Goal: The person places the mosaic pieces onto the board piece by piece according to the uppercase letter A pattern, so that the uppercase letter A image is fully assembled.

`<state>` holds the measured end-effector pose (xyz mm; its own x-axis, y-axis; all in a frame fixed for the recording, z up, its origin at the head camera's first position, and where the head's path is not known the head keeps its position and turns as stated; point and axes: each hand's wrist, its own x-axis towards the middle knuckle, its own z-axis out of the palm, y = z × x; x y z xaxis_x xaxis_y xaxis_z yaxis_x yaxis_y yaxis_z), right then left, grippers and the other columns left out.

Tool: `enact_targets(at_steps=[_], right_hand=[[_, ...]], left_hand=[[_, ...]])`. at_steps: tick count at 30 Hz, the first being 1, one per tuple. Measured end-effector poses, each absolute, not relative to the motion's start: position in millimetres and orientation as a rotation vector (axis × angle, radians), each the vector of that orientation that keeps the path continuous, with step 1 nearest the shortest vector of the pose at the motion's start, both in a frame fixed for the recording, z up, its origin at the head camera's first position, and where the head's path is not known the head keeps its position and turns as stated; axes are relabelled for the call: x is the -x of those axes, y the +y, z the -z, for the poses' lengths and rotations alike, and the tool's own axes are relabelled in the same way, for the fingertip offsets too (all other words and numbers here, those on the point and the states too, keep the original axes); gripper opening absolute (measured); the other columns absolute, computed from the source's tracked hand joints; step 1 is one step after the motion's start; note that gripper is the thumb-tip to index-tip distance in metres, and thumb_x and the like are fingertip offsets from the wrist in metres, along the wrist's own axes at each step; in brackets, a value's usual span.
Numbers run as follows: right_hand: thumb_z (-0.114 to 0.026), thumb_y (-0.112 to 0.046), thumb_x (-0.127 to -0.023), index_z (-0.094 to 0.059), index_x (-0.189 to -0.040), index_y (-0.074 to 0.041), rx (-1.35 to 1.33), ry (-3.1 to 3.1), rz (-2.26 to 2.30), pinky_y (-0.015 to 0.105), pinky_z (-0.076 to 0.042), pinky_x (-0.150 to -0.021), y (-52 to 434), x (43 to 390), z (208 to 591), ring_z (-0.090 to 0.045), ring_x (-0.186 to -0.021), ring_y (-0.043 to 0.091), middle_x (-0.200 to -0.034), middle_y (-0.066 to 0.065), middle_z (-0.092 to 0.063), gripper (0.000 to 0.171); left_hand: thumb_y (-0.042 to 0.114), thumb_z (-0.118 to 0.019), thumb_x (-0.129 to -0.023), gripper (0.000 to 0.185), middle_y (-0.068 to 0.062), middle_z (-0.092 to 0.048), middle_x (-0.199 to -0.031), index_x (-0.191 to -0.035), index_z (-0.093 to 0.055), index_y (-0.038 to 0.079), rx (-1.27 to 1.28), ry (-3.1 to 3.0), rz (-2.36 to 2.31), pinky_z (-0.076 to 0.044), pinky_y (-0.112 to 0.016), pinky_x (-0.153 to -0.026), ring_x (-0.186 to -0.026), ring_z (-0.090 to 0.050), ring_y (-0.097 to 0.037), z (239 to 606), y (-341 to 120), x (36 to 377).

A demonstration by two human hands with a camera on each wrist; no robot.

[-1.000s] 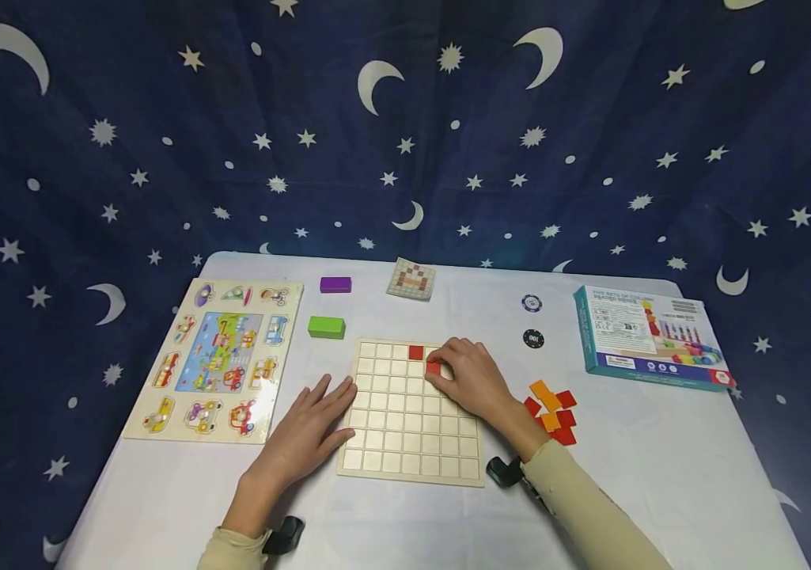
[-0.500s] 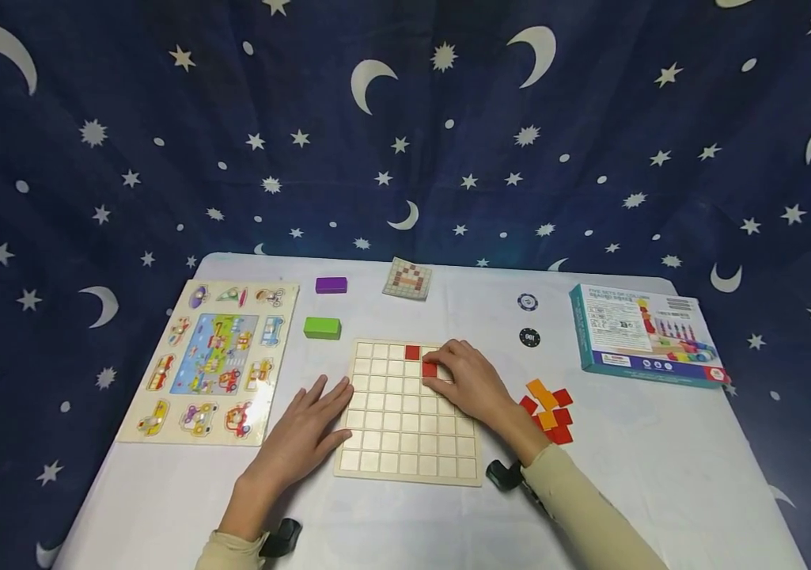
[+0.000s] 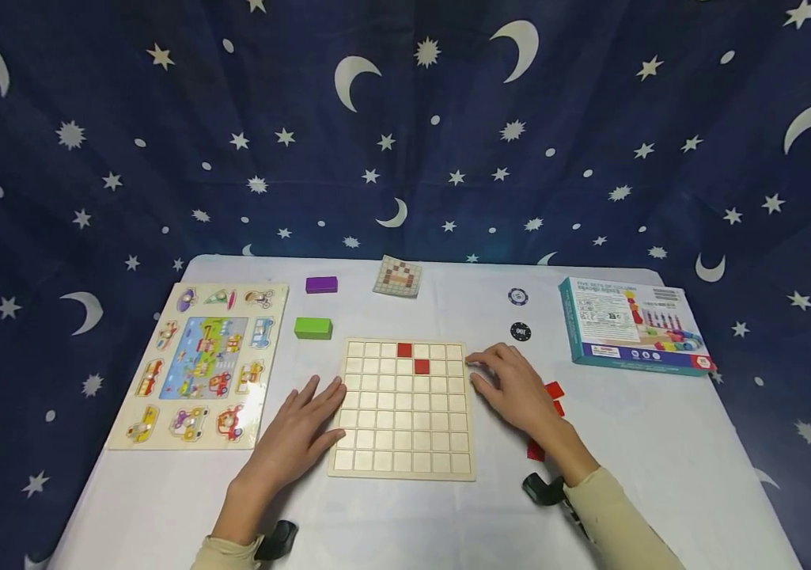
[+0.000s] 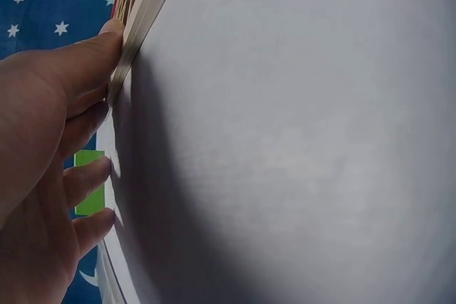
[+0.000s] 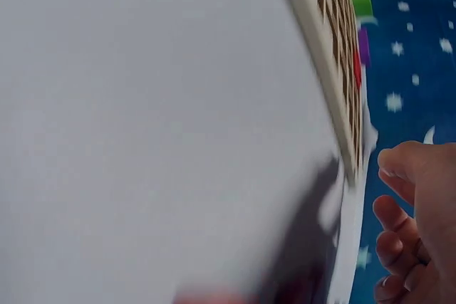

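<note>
Two red square tiles (image 3: 412, 358) seated in pale wooden grid board (image 3: 401, 443) | most cells unfilled | left hand (image 3: 301, 431) flat, steadying the board edge | right hand (image 3: 515, 388) relaxed, holding nothing, above loose red tiles (image 3: 553, 389)

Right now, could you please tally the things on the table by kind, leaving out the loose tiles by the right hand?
Grid board: 1
Red tiles set in it: 2
Vehicle puzzle: 1
Blocks, purple and green: 2
Poker chips: 2
Pattern card: 1
Box: 1
Total: 10
</note>
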<state>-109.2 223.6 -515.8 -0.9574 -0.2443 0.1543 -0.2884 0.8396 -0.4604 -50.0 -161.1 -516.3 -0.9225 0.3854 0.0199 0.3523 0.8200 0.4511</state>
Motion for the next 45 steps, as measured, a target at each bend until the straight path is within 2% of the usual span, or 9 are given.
enact_targets(at_steps=[4, 9, 12, 18, 24, 30, 34, 45], right_hand=[[-0.082, -0.025, -0.094, -0.077, -0.124, -0.021, -0.378, -2.953, -0.738, 0.036, -0.048, -0.079, 253, 101, 517, -0.055, -0.095, 0.016, -0.113, 0.001, -0.070, 0.030], [-0.084, -0.027, -0.090, -0.077, -0.125, -0.022, -0.428, -3.022, -0.681, 0.041, -0.056, -0.087, 275, 89, 517, -0.057, -0.100, 0.017, -0.117, 0.001, -0.070, 0.036], [-0.085, -0.028, -0.090, -0.077, -0.125, -0.020, -0.469, -3.052, -0.607, 0.045, -0.058, -0.091, 281, 83, 519, -0.059, -0.104, 0.019, -0.119, 0.002, -0.071, 0.037], [-0.087, -0.029, -0.088, -0.076, -0.124, -0.016, -0.412, -3.073, -0.490, 0.047, -0.058, -0.091, 283, 75, 518, -0.062, -0.104, 0.024, -0.119, 0.007, -0.073, 0.040], [-0.087, -0.024, -0.088, -0.077, -0.120, -0.013, -0.362, -3.069, -0.479, 0.050, -0.058, -0.091, 282, 76, 513, -0.064, -0.102, 0.027, -0.117, 0.009, -0.076, 0.035], [-0.088, -0.021, -0.088, -0.079, -0.120, -0.012, -0.395, -3.012, -0.572, 0.043, -0.053, -0.085, 270, 84, 514, -0.058, -0.093, 0.020, -0.111, 0.007, -0.077, 0.035], [-0.088, -0.022, -0.088, -0.079, -0.120, -0.015, -0.460, -2.969, -0.621, 0.041, -0.053, -0.082, 253, 91, 514, -0.059, -0.093, 0.017, -0.110, 0.003, -0.078, 0.034], [-0.086, -0.030, -0.091, -0.079, -0.122, -0.019, -0.654, -2.919, -0.766, 0.040, -0.060, -0.091, 189, 107, 518, -0.066, -0.103, 0.018, -0.114, 0.000, -0.077, 0.034]], left_hand=[[0.036, -0.075, -0.099, 0.068, -0.007, -0.050, -0.166, -0.159, -0.052, 0.012, -0.597, 2.941, -0.697, -0.032, -0.070, -0.127, -0.159, -0.038, -0.045, 518, -161, 49], [0.037, -0.075, -0.099, 0.069, -0.006, -0.050, -0.167, -0.159, -0.052, 0.013, -0.601, 2.956, -0.693, -0.032, -0.069, -0.127, -0.159, -0.038, -0.045, 517, -162, 49], [0.037, -0.075, -0.099, 0.069, -0.005, -0.049, -0.167, -0.159, -0.052, 0.013, -0.593, 2.950, -0.698, -0.031, -0.069, -0.128, -0.159, -0.037, -0.044, 517, -162, 50], [0.037, -0.074, -0.100, 0.069, -0.005, -0.048, -0.168, -0.160, -0.050, 0.014, -0.581, 2.923, -0.693, -0.030, -0.068, -0.129, -0.161, -0.035, -0.043, 517, -161, 51], [0.036, -0.074, -0.100, 0.068, -0.004, -0.048, -0.168, -0.160, -0.050, 0.013, -0.584, 2.929, -0.689, -0.031, -0.068, -0.129, -0.161, -0.035, -0.042, 517, -161, 51], [0.037, -0.073, -0.100, 0.068, -0.004, -0.048, -0.168, -0.160, -0.050, 0.014, -0.583, 2.934, -0.684, -0.031, -0.068, -0.129, -0.161, -0.035, -0.042, 518, -162, 50], [0.038, -0.074, -0.100, 0.069, -0.004, -0.048, -0.168, -0.161, -0.050, 0.014, -0.576, 2.928, -0.676, -0.030, -0.068, -0.129, -0.161, -0.034, -0.042, 519, -162, 51], [0.036, -0.073, -0.101, 0.068, -0.004, -0.047, -0.169, -0.161, -0.050, 0.014, -0.550, 2.907, -0.675, -0.029, -0.068, -0.129, -0.162, -0.033, -0.043, 518, -160, 51]])
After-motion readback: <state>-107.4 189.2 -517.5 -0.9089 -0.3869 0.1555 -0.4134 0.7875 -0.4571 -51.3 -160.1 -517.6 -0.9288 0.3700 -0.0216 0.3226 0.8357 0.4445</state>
